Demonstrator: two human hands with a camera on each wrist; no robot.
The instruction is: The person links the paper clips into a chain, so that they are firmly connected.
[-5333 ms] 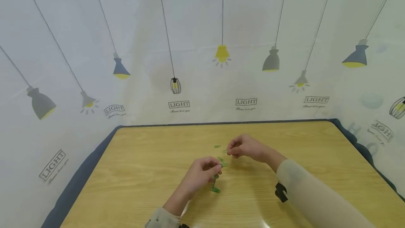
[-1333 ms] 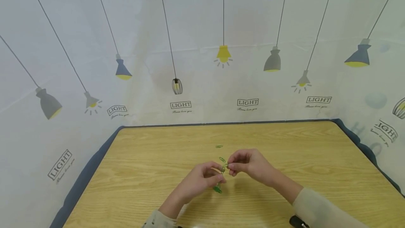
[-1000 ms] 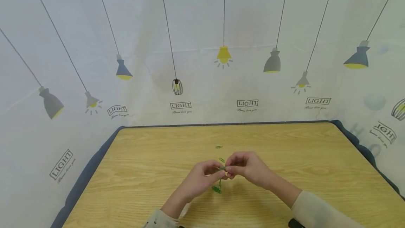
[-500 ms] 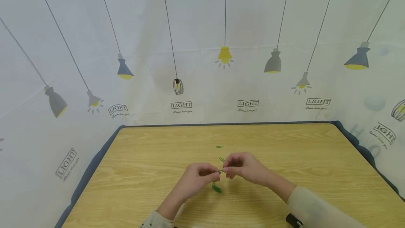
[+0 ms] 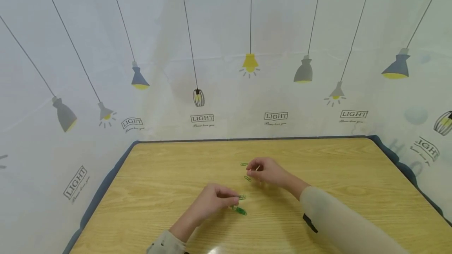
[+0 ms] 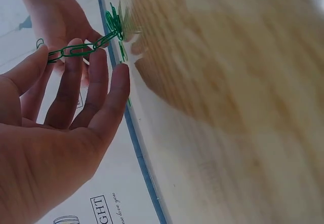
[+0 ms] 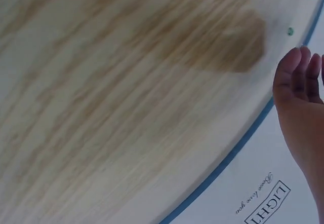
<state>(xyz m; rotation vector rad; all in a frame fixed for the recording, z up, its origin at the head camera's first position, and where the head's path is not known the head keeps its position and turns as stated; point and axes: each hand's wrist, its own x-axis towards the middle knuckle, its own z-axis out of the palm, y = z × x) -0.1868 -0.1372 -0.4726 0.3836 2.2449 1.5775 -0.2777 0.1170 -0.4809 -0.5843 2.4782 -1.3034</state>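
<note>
My left hand (image 5: 213,202) pinches the upper end of a chain of linked green paper clips (image 6: 80,49) between thumb and forefinger. The chain's lower end lies bunched on the tabletop (image 5: 241,211), and the other fingers spread beneath it in the left wrist view. Farther out, my right hand (image 5: 269,172) hovers with bent, relaxed fingers and no clip visible in its grasp. Just below its fingertips lies a loose green paper clip (image 5: 247,178). A second loose clip (image 5: 244,164) rests slightly beyond, left of the fingertips. In the right wrist view a small green clip (image 7: 290,31) shows near the fingertips.
The wood-grain table (image 5: 169,167) has a dark blue edge (image 5: 197,140). A pale sheet printed with lamps (image 5: 229,89) rises behind it and on both sides. A black strap (image 5: 310,223) shows under the right sleeve.
Both hands met at a clip, joining it to the chain end; they have since parted. The right hand let go and moved away toward the loose clips, while the left drew slightly nearer with the chain.
</note>
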